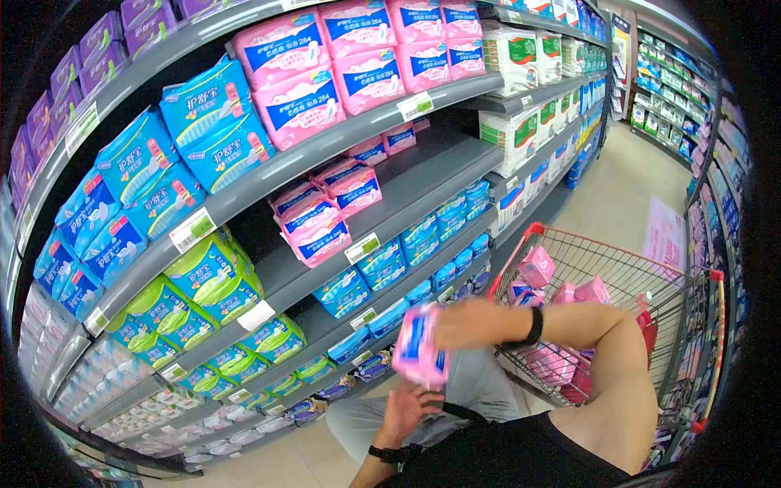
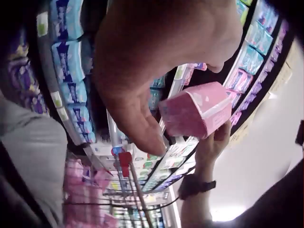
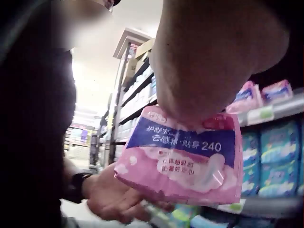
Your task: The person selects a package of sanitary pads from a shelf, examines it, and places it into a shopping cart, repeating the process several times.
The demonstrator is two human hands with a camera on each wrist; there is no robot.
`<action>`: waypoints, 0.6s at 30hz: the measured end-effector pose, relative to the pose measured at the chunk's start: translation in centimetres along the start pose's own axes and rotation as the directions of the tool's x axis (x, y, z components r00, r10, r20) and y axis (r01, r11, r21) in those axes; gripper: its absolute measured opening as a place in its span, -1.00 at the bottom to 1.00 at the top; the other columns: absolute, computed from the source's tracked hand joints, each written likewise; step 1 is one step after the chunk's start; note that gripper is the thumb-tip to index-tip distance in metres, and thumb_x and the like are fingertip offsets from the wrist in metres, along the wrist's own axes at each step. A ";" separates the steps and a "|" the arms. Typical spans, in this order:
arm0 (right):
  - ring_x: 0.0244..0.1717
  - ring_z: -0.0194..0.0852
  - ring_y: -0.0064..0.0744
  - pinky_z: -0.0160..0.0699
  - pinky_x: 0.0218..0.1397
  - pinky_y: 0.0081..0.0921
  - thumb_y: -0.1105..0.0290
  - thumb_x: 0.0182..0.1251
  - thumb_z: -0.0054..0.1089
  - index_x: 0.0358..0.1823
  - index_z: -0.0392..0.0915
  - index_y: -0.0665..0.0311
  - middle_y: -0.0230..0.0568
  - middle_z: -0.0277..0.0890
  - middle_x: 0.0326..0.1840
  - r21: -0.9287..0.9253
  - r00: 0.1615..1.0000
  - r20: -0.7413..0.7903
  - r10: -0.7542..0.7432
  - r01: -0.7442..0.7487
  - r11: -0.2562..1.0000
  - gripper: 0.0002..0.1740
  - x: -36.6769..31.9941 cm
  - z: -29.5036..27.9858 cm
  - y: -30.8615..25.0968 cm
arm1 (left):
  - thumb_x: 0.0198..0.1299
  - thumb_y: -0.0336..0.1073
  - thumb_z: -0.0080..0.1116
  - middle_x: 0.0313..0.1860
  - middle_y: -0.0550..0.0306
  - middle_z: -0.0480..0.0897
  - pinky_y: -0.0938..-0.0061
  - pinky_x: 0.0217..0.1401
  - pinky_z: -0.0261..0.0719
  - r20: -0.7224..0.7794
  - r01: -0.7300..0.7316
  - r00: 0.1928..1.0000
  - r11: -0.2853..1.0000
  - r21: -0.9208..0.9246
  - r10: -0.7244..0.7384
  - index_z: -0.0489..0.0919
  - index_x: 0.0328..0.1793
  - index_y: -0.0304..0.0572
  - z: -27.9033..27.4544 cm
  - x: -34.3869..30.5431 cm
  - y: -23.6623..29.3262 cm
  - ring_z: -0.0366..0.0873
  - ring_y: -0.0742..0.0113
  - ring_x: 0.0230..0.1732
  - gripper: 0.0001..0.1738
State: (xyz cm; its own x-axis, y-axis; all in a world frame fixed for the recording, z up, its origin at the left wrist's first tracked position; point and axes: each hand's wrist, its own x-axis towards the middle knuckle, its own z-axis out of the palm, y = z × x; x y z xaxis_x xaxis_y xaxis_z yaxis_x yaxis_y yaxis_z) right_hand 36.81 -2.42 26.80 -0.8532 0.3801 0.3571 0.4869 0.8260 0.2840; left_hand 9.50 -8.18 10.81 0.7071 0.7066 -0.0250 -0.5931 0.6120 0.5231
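My right hand grips a pink pack of sanitary pads by its upper end, in front of the shelves. The right wrist view shows the pack's printed front, with a blue band and the number 240. Just below the pack in the head view is my left hand, palm turned up and fingers loosely bent, holding nothing. In the left wrist view the pack is seen from its side, beyond the near left hand. Similar pink packs sit on the middle shelf.
A wire shopping cart with a red rim stands at the right, with several pink packs inside. Shelves hold blue packs, green packs and larger pink packs. An aisle floor runs beyond the cart.
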 end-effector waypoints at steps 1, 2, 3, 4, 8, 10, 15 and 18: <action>-0.07 0.63 -0.30 0.70 -0.26 -0.37 0.30 0.24 0.15 -0.03 0.50 0.05 -0.36 0.50 -0.11 0.045 0.984 0.177 -0.023 0.015 0.999 -0.73 0.2 1.0 -2.8 | 0.38 0.37 -0.06 0.41 -0.10 0.50 0.08 0.17 0.65 0.039 0.007 0.999 0.993 -0.114 -0.003 0.25 0.58 -0.06 1.0 0.0 0.0 0.54 -0.08 0.32 -0.15; 0.00 0.61 -0.31 0.71 -0.21 -0.39 0.31 0.24 0.14 -0.03 0.50 0.05 -0.37 0.51 -0.10 0.158 0.994 0.097 -0.056 0.040 0.987 -0.74 0.2 2.5 -4.8 | 0.34 0.37 -0.01 0.53 -0.04 0.38 0.00 0.27 0.61 0.170 0.050 0.985 0.986 -0.160 -0.022 0.19 0.63 -0.06 0.0 0.1 -0.2 0.44 -0.07 0.43 -0.08; 0.08 0.59 -0.31 0.73 -0.15 -0.41 0.32 0.24 0.13 -0.04 0.49 0.04 -0.39 0.53 -0.09 0.271 0.997 0.012 -0.078 0.071 0.960 -0.75 0.0 4.1 -6.3 | 0.33 0.36 0.01 0.52 -0.03 0.39 0.00 0.29 0.60 0.026 0.024 0.999 0.991 -0.130 -0.020 0.19 0.63 -0.06 -0.8 -0.3 -0.7 0.44 -0.05 0.43 -0.08; 0.09 0.59 -0.31 0.73 -0.14 -0.41 0.33 0.26 0.12 -0.01 0.48 0.05 -0.38 0.52 -0.05 0.277 0.997 0.016 -0.082 0.074 0.958 -0.74 -0.2 5.2 -7.3 | 0.33 0.35 0.02 0.51 -0.02 0.40 -0.01 0.31 0.58 -0.119 -0.002 0.993 0.995 -0.097 -0.010 0.18 0.63 -0.07 -1.6 -0.8 -1.4 0.43 -0.04 0.44 -0.07; 0.10 0.59 -0.29 0.73 -0.12 -0.38 0.36 0.28 0.11 0.08 0.47 0.11 -0.32 0.51 0.07 0.348 0.991 -0.023 -0.129 0.129 0.928 -0.68 -0.4 8.5 -7.3 | 0.25 0.04 0.27 0.45 0.00 0.46 0.03 0.44 0.47 -0.251 -0.048 0.966 0.998 0.047 0.059 0.17 0.60 -0.11 -3.3 -3.5 -1.2 0.44 0.05 0.43 -0.11; 0.09 0.59 -0.21 0.72 -0.04 -0.29 0.36 0.30 0.16 0.12 0.47 0.14 -0.27 0.49 0.10 0.466 0.992 0.042 -0.118 0.085 0.880 -0.65 -0.9 9.2 -7.3 | 0.14 -0.17 0.41 0.40 0.07 0.45 0.06 0.47 0.42 -0.289 -0.106 0.947 0.985 0.138 0.142 0.17 0.56 -0.11 -3.7 -4.8 -0.9 0.45 0.13 0.41 -0.09; 0.23 0.53 0.01 0.56 0.25 -0.19 0.08 0.32 0.35 0.29 0.27 0.34 0.07 0.48 0.22 0.835 0.936 0.237 0.260 -0.333 0.438 -0.31 -0.5 7.7 -7.3 | 0.04 -0.34 0.47 0.36 0.06 0.39 0.15 0.43 0.48 -0.286 -0.280 0.805 0.759 0.588 0.519 0.11 0.53 -0.14 -3.3 -3.6 -0.4 0.44 0.14 0.36 -0.02; 0.34 0.45 0.01 0.49 0.34 -0.21 -0.05 0.25 0.45 0.44 -0.04 0.39 0.20 0.36 0.33 0.942 0.918 0.192 0.347 -0.271 0.198 0.04 -0.7 9.4 -7.8 | -0.06 -0.43 0.55 0.34 0.03 0.34 0.19 0.47 0.40 -0.268 -0.150 0.758 0.560 0.815 0.594 -0.03 0.54 -0.13 -1.3 -1.7 0.0 0.34 0.16 0.41 0.14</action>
State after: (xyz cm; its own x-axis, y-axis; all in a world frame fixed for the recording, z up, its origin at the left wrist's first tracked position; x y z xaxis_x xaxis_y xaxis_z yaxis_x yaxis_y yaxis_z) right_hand 31.81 -5.21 15.97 -0.6506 0.7150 0.2560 0.1520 0.4528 -0.8786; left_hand 7.84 -8.89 9.77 0.0808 0.9947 0.0633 -0.1247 -0.0529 0.9908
